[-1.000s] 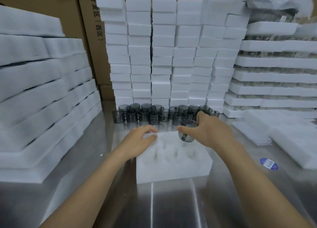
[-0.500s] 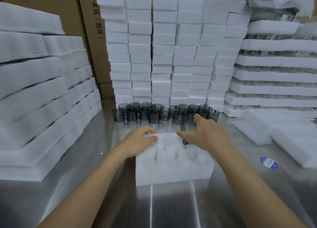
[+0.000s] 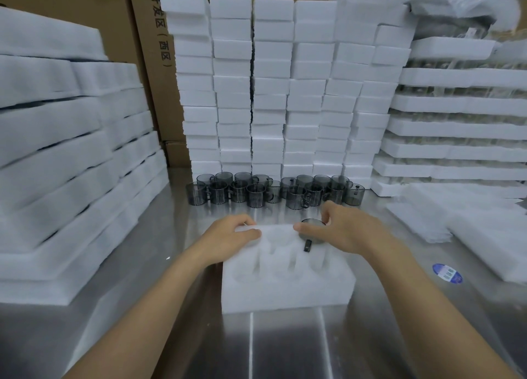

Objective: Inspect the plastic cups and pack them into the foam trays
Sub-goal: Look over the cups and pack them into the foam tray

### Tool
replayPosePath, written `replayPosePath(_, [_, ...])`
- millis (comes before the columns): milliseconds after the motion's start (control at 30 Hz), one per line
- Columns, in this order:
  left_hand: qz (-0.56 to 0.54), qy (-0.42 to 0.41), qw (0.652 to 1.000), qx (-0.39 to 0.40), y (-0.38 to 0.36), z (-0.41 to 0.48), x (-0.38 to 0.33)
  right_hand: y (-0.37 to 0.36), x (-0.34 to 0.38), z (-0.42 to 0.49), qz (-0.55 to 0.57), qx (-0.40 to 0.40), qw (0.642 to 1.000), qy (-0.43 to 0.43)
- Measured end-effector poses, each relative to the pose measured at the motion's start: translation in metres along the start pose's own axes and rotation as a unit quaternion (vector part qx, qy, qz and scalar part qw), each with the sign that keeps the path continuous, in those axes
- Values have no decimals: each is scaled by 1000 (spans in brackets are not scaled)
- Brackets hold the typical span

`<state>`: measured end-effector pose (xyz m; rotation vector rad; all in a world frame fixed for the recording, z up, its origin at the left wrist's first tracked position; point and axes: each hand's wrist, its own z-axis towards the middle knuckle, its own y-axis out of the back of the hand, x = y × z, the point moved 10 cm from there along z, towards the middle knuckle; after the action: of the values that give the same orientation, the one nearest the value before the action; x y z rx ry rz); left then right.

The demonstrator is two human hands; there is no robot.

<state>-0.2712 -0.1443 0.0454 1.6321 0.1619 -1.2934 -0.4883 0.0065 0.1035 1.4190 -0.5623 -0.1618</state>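
Smoky cup [image 3: 312, 237] sits in far-right pocket of white foam tray [image 3: 285, 296].

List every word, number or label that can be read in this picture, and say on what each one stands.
"开发区(西区)": printed downward on the cardboard box; the character above it is cut off by the picture's edge.
"4": large, cut by the top edge, on the same box.
Blue sticker on the steel table: print too small to read.

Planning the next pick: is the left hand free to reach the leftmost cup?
Probably yes: the left hand holds only the tray edge, and just bare table lies between it and the leftmost cup.
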Motion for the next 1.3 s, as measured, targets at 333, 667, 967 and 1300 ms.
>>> replayPosePath(333, [-180,-14,972,-150,22,-7,28,-6,-3,11,92,-12,995,42])
replayPosePath(667, [-211,-12,957,-200,27,-1,35,-34,-3,85,168,-30,985,12])
replayPosePath(967, [-209,-18,952,-223,32,1,31,-47,6,124,93,12,996,12])
replayPosePath(1300, [-184,-69,961,-193,50,-6,-12,40,60,38,114,-124,982,89])
